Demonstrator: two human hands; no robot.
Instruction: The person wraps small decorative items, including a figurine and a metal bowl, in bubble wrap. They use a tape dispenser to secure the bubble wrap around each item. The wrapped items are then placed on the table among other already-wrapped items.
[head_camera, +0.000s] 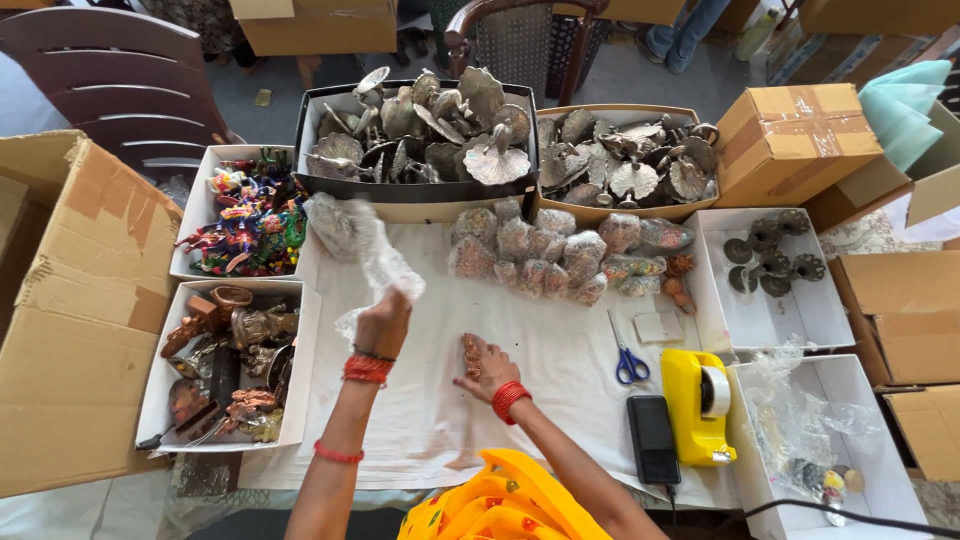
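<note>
Clear plastic wrap (365, 245) hangs crumpled from the left hand (383, 322), whose fingers are pinched together on its lower end while the sheet stands lifted above the white cloth (560, 360) covering the table. Red bangles circle both wrists. Just to the right, the right hand (490, 368) rests on the cloth with its fingers closed around a small copper-coloured figurine (471, 352), which stands upright on the cloth under that grip. Beyond the hands, near the middle of the cloth, lies a heap of wrapped figurines (560, 252) in clear plastic. Blue-handled scissors (628, 355) lie to the right of the right hand, with a black phone (653, 438) and a yellow tape dispenser (697, 405) side by side nearer the table edge. To the left of the left hand, a white box (228, 365) holds brown and copper metal pieces, and another white box behind it holds brightly painted figures (245, 220). At the far edge, two trays carry grey metal leaf-shaped pieces (440, 130)
</note>
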